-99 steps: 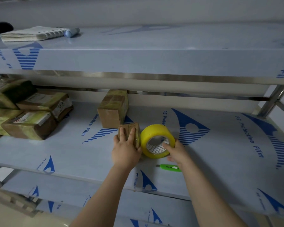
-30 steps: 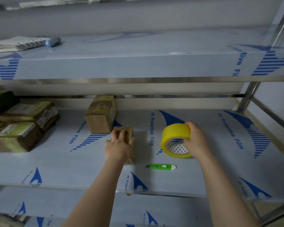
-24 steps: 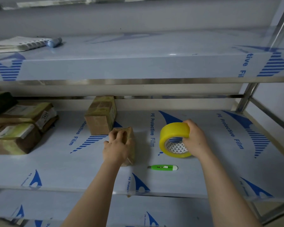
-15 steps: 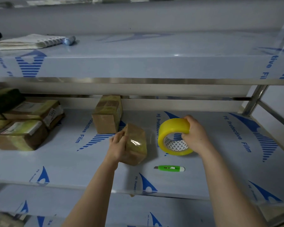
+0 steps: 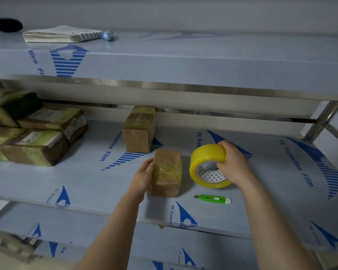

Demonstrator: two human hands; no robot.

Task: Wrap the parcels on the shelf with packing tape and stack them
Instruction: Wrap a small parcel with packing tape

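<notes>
Brown cardboard, glossy with tape across its upper face, is what the small parcel [image 5: 167,172] is made of; it is stood near the front edge of the middle shelf [image 5: 281,191], about midway along it, with its long axis running from the front edge toward the back. The left hand [image 5: 142,177] is closed on the parcel's left side, fingers wrapped against the face and the palm behind it. Whether the parcel is resting fully on the shelf or tipped up slightly cannot be told.

Just to the right of the parcel, the yellow tape roll [image 5: 210,165] is held on edge, its open core turned toward the front. The right hand [image 5: 232,163] is clenched over the roll's top and right flank, a thumb hooked at the core. Roll and parcel appear close but apart; no free strip of tape can be made out between them.

The coming move is judged to turn on this: the parcel lies directly left of the roll, so tape would be drawn leftward across the parcel's short width, at right angles to its long axis. The right hand is the nearer to the roll, the left to the parcel.

A green cutter [image 5: 213,198] is lying flat by the front edge, just below the roll. A second upright parcel [image 5: 139,131] is seen nearer the back edge, and a stack of wrapped parcels [image 5: 35,133] toward the left end.
</notes>
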